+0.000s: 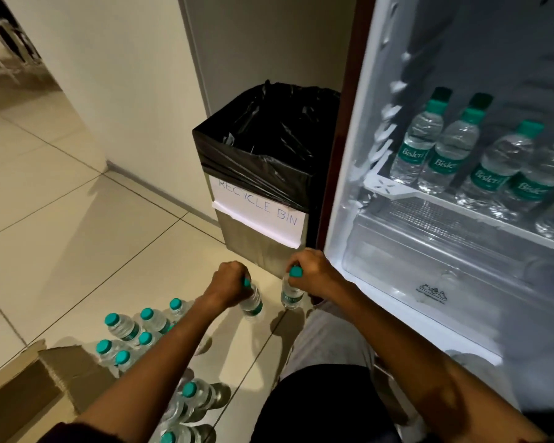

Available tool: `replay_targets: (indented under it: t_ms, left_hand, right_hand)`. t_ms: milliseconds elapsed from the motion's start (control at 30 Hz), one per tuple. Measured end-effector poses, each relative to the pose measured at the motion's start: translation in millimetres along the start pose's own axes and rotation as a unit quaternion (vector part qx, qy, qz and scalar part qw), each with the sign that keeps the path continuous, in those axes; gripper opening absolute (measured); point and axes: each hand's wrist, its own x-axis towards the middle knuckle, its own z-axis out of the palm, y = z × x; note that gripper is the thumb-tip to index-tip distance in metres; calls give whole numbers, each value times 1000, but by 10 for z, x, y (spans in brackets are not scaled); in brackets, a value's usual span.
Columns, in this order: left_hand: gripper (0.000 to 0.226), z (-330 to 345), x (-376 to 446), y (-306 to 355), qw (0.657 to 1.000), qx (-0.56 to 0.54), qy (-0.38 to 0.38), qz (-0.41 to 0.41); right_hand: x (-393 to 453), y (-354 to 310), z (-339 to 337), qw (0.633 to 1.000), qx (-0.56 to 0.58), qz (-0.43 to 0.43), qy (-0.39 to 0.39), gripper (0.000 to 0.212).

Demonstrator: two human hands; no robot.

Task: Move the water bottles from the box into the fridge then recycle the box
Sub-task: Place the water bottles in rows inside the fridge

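Note:
My left hand (227,284) grips a small water bottle (252,303) by its teal cap, and the bottle hangs above the floor. My right hand (314,274) holds a second bottle (291,295) by the cap in the same way, just left of the open fridge (461,251). Several teal-capped bottles (135,334) stand on the tiles beside the opened cardboard box (36,388) at the lower left. More bottles (192,394) lie under my left arm. Several bottles (454,155) stand in a row on the fridge shelf (445,201).
A bin (263,199) lined with a black bag and labelled RECYCLE BIN stands against the wall, directly left of the fridge. The fridge's clear lower drawer (429,266) is shut. My knee (330,340) is near the fridge base. Tiled floor stretches left.

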Motion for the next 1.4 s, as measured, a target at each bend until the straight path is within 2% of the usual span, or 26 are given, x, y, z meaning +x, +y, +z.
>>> replay_targets:
  t_ms: [267, 567, 767, 867, 1000, 1167, 1400]
  left_hand:
    - [11, -567, 26, 741, 987, -117, -27, 105]
    - [5, -811, -112, 1574, 962, -218, -41, 161]
    - [21, -864, -100, 2102, 957, -250, -44, 140]
    - [26, -909, -78, 2354, 956, -241, -59, 155]
    - [24, -984, -74, 2693, 946, -245, -72, 197]
    - [11, -1047, -66, 2967, 930, -259, -103, 238]
    - [30, -1232, -71, 3206, 917, -263, -171, 248]
  right_hand:
    - [-271, -90, -826, 999, 22, 8, 28, 23]
    - [-689, -7, -1603, 997, 43, 27, 66, 18]
    - [-940, 101, -1918, 994, 58, 57, 77, 16]
    - [-1043, 136, -2037, 992, 62, 76, 84, 13]
    - [-1181, 175, -2209, 989, 60, 87, 105, 13]
    - [-1309, 170, -2410, 987, 53, 90, 125, 12]
    - [-1467, 170, -2681, 982, 58, 103, 146, 14]
